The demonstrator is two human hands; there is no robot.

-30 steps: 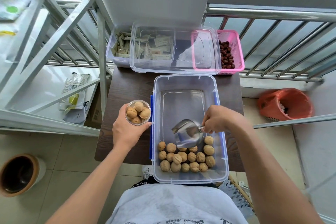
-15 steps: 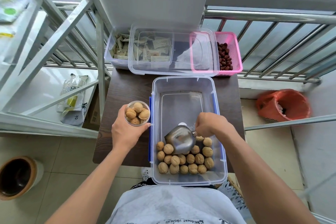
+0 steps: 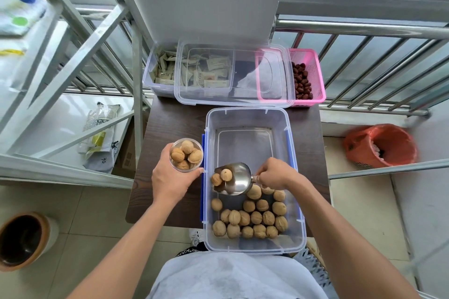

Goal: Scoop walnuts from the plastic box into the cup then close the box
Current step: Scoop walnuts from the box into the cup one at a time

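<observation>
The clear plastic box [image 3: 247, 119] stands open on the dark table, with several walnuts [image 3: 252, 218] heaped at its near end. My right hand [image 3: 277, 173] grips the handle of a metal scoop [image 3: 237, 181] held above the box's left side; two walnuts lie in the scoop. My left hand [image 3: 170, 179] holds a clear cup [image 3: 186, 158] just left of the box, with several walnuts in it. The box's clear lid [image 3: 233, 75] lies across the containers at the back.
Under the lid sit a clear tub of sachets [image 3: 165, 70] and a pink basket of red dates [image 3: 306, 77]. The small dark table [image 3: 170, 126] stands against a metal railing [image 3: 364, 29]. An orange-lined bin [image 3: 381, 145] is on the floor right, a brown pot [image 3: 21, 240] left.
The scoop dipped down into the walnut heap, then came up turned leftward with two walnuts in it. The cup and my left hand stayed in place.
</observation>
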